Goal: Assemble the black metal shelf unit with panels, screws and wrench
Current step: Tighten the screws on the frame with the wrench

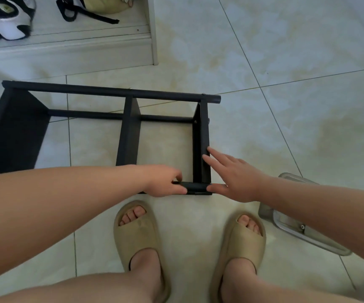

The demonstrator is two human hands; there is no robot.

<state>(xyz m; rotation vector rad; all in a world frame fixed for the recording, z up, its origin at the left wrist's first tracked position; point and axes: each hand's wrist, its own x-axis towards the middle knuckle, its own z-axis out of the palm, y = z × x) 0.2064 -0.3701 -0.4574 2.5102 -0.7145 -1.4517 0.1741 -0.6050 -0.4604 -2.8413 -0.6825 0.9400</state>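
The black shelf unit (89,114) lies on its side on the tiled floor (286,106). Its left panel (12,132) is cut off by the frame's left edge. The far pole (111,92) runs from there past the middle panel (128,136) to the right panel (202,132). Behind stands a white ledge (67,51) holding sneakers (3,20) and a strapped bag (89,9), both cut by the top edge. Bare tiles lie open beyond the unit's right end.

The left hand (165,182) curls fingers and thumb round the near pole (195,187), and the forearm covers the pole's left stretch. The right hand (235,178) lies flat and grips nothing, with straight fingers on the right panel's outer face and the thumb at the pole's end. 2 tan sandals (137,232) stand just before the pole. A metal object (297,232) at right is partly hidden by the forearm, and what it is cannot be told.
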